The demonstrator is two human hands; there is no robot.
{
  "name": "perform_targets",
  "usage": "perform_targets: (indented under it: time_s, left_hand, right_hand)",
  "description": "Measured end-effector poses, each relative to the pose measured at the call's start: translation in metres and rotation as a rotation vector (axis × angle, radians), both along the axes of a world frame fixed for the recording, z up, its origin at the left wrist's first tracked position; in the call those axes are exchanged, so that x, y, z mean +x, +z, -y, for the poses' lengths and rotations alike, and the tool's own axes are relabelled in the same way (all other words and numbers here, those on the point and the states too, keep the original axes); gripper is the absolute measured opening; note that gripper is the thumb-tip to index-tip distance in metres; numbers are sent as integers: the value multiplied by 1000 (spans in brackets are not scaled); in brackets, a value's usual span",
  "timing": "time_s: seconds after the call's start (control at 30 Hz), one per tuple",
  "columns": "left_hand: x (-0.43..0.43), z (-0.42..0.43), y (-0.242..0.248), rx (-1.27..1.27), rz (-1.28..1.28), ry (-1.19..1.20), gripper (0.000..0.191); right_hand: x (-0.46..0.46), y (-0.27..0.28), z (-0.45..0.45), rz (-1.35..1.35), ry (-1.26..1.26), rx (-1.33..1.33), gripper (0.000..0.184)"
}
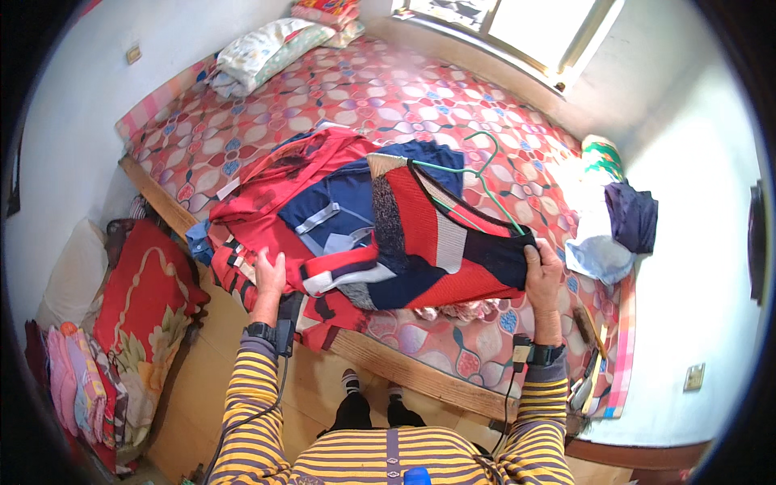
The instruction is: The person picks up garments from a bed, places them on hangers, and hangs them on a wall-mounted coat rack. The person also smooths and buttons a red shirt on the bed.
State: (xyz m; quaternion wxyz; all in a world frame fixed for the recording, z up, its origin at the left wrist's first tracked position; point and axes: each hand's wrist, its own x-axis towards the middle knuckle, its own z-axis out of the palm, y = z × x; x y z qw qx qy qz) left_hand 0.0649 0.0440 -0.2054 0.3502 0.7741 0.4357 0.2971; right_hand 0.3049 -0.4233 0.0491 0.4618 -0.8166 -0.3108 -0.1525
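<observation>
A knitted sweater [448, 242] in red, navy, grey and white blocks hangs on a green hanger [485, 200] over the bed. My right hand [541, 270] grips its dark shoulder, thumb on top. The hanger's hook points up and away from me, and its bar passes inside the wide neckline. My left hand [270, 276] is off the sweater, thumb and fingers apart, just left of a loose striped sleeve [339, 267]. Beneath and beyond that hand spreads a heap of red clothing [260, 212]. A navy garment [339, 194] lies partly under the sweater.
A floral sheet [388, 91] covers the bed, whose wooden edge [424, 376] runs before my feet. Pillows [267, 54] rest at the far left. Folded bedding [139, 291] stands on the left. Dark cloth [632, 215] and a brush [585, 327] lie at the right.
</observation>
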Motion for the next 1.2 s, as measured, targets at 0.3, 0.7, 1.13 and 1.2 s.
perform_targets:
  time_s: [0.3, 0.7, 1.13, 1.2]
  left_hand:
    - [70, 187, 306, 508, 476, -683, 69]
    - [-64, 418, 412, 290, 103, -658, 16]
    - [-359, 541, 455, 801, 222, 92, 10]
    - [-404, 566, 447, 851, 184, 222, 11]
  right_hand:
    - [-37, 78, 135, -11, 128, 86, 17]
    - [-45, 99, 253, 173, 406, 229, 14]
    - [-240, 176, 166, 778, 637, 424, 30]
    - [-279, 173, 149, 831, 671, 485, 31]
